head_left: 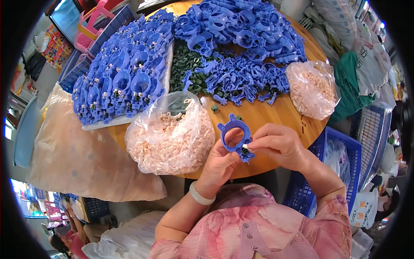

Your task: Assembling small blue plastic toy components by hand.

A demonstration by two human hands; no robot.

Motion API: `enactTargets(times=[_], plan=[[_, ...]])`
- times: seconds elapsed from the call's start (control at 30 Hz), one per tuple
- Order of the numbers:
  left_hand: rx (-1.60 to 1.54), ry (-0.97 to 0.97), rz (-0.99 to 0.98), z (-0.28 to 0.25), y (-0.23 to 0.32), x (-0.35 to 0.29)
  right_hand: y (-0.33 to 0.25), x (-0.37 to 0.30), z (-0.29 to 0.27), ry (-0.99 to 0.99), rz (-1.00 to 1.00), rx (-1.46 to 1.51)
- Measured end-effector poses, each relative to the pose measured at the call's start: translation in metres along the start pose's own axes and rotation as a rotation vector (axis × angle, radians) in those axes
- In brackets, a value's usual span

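Note:
My left hand grips a blue plastic toy part with a large ring and small knobs, held up over the table's near edge. With thumb and forefinger my right hand pinches a small whitish plastic piece against the part's lower end, where a dark bit also shows. Left of my hands a clear bag holds many pale pink-beige small pieces. A second such bag lies at the right. One dark green piece lies loose on the wood beyond my hands.
A tray at the left bears rows of blue assembled parts. Piles of blue ring parts, small blue pieces and dark green pieces cover the far table. A blue basket stands right; another person sits far lower left.

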State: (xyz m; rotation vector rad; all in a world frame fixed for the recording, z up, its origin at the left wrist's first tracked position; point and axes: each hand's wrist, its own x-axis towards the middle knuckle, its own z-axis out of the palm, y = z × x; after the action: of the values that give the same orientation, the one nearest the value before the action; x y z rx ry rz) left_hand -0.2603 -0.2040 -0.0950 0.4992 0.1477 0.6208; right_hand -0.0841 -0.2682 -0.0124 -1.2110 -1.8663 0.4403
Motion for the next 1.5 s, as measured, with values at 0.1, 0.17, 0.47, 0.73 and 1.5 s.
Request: enactTargets(times=[0.1, 0.17, 0.47, 0.73, 1.5], plan=[[0.020, 0.010, 0.012, -0.003, -0.002, -0.001, -0.003, 0.000, 0.003, -0.010, -0.006, -0.041], [0.020, 0.006, 0.013, -0.005, -0.003, -0.001, -0.006, 0.002, 0.005, -0.028, 0.016, -0.049], [0.085, -0.002, 0.112, -0.009, -0.008, -0.004, -0.020, 0.002, 0.013, -0.059, 0.285, 0.002], [0.276, 0.014, 0.221, -0.003, -0.010, -0.007, -0.025, 0.001, 0.019, -0.090, 0.202, -0.155], [0.363, -0.009, 0.242, -0.006, -0.012, -0.009, -0.016, -0.011, 0.020, -0.064, 0.217, -0.130]])
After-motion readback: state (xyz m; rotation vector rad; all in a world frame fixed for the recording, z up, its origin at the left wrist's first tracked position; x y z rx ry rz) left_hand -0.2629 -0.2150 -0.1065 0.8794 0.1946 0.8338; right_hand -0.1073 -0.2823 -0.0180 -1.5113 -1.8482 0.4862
